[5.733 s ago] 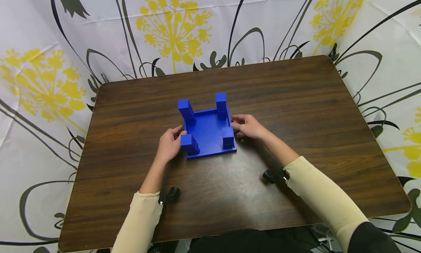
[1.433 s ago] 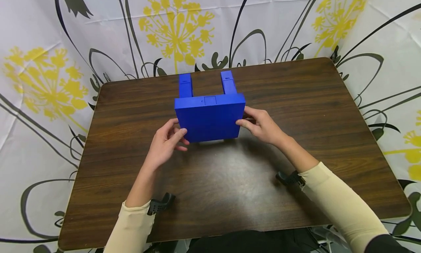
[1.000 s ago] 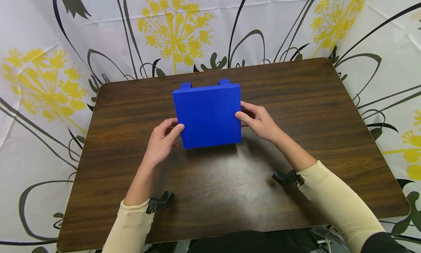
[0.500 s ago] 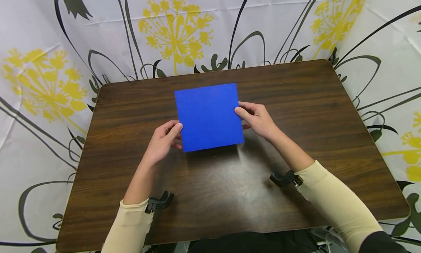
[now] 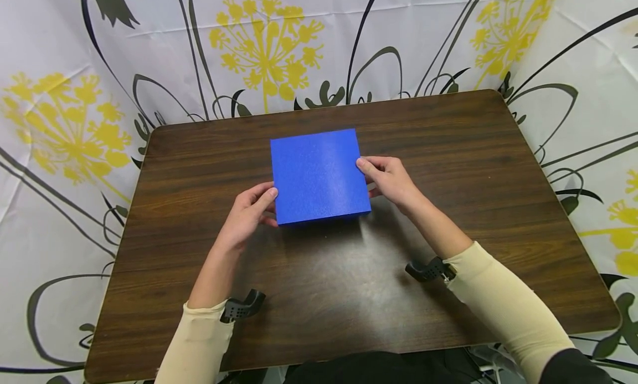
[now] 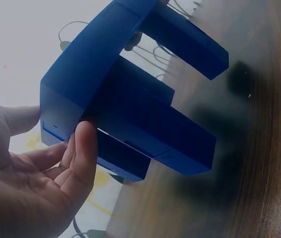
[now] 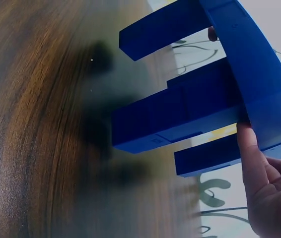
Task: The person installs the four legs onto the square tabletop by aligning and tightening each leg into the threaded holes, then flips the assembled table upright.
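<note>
A small blue model table (image 5: 319,176) is upright, its square top facing up and its several block legs (image 6: 180,144) pointing down. In the wrist views the leg ends look slightly apart from the wooden tabletop, with dark reflections below them. My left hand (image 5: 244,215) grips the left edge, thumb on the top and fingers underneath. On the opposite edge my right hand (image 5: 394,184) grips in the same way, its thumb near the upper face and its fingers (image 7: 252,153) beneath. From the head view the legs are hidden under the top.
A brown wood-grain table (image 5: 498,206) lies beneath. Behind it hangs a white curtain (image 5: 438,29) with yellow and grey plant prints. Black wrist cameras (image 5: 243,305) are strapped near both sleeve ends.
Earlier the model table lay legs up on the wood. Both hands have lifted and flipped it, so its legs now point down. In the last half second its top has tilted flatter.
</note>
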A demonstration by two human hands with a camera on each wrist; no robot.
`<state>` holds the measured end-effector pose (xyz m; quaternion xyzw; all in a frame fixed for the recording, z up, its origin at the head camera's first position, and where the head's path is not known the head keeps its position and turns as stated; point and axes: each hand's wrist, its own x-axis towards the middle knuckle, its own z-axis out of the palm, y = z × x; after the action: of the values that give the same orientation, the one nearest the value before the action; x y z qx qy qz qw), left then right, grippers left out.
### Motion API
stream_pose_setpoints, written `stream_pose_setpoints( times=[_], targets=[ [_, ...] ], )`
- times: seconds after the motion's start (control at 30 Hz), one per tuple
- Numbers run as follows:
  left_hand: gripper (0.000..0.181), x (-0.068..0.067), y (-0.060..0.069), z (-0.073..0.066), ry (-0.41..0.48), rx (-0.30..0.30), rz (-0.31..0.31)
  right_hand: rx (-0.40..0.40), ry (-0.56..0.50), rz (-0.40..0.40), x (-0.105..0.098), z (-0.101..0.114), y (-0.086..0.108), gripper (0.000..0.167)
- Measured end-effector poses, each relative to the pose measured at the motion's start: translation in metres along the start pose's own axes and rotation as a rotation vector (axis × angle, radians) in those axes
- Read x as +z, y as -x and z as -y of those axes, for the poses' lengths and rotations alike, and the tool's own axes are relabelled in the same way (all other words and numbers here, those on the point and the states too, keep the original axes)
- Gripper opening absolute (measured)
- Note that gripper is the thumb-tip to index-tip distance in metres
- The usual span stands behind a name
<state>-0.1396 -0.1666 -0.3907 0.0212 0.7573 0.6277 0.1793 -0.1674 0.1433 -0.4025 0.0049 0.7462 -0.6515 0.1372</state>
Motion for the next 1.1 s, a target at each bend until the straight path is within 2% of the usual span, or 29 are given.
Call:
stream_pose_setpoints(
  times=[0.33,0.63,1.1],
  targets=[
    [0.052,-0.001,-0.002,0.004,0.037,-0.035,0.009,0.049,-0.048,0.025,0.0,-0.001,-0.003,0.048],
    [0.052,-0.002,-0.003,0.008,0.06,-0.057,0.028,0.084,-0.032,0.027,0.0,-0.003,-0.004,0.048],
    [0.053,-0.002,-0.004,0.011,0.072,-0.077,0.017,0.078,-0.053,0.033,0.002,-0.004,-0.004,0.045]
  ],
)
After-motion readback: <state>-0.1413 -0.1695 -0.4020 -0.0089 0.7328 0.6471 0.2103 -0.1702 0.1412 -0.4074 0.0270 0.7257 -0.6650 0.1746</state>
